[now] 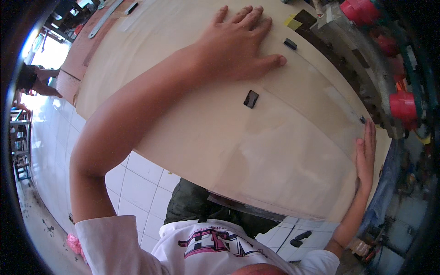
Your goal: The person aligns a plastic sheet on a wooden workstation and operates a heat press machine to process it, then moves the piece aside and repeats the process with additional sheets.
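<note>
Person standing at a long pale beige worktable (183, 137), seen from above. The left hand (238, 48) lies palm down, fingers spread and thumb out to the side, pressing flat on a large clear plastic sheet (293, 156) that covers the near right part of the tabletop. The right hand (365, 156) is set on its edge against the sheet's right-hand border, fingers straight and pressed together, nothing pinched in either hand. Two small black rectangular blocks rest on the film: one (250, 99) just below the left hand, a second black block (290, 44) near the fingertips. A yellow tag (291, 21) sits beyond, next to a grey metal machine frame (362, 59) carrying red cylindrical caps (403, 104). A long metal ruler (106, 17) lies far off at the table's other end; white floor tiles (137, 183) show below. The step in hand appears to be smoothing and squaring the sheet against the table; the next move would likely call for even pressure so the film does not creep.
</note>
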`<state>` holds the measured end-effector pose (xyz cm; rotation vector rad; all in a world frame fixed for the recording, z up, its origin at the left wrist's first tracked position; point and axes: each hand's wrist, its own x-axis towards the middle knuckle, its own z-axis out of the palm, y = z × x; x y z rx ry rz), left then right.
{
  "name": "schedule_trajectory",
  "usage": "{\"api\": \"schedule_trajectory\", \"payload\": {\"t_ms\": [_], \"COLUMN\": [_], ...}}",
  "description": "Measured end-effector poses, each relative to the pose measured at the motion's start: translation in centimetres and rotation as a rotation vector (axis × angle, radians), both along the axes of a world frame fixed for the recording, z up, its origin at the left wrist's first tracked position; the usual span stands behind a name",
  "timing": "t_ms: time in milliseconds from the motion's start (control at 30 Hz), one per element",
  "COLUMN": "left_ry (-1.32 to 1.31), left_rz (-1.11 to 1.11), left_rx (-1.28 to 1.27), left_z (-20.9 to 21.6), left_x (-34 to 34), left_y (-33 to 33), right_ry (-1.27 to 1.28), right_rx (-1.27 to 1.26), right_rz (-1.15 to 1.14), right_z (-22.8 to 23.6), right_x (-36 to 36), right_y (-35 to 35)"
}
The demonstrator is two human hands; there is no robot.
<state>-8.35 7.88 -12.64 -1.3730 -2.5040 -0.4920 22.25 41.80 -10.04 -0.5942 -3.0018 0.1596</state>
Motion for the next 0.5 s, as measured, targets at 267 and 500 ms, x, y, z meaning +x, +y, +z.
{"api": "schedule_trajectory", "payload": {"t_ms": [267,500], "left_ry": [-0.023,0.019], "left_rz": [-0.012,-0.001], "left_rx": [-0.006,-0.041], "left_z": [0.7,0.5], "left_x": [0.3,0.6], "left_y": [0.0,0.6], "right_ry": [0.002,0.014], "right_rx": [0.045,-0.016], "right_rz": [0.022,0.021], "right_z": [0.2,0.8], "right_x": [0.2,0.3], "right_y": [0.1,0.3]}}
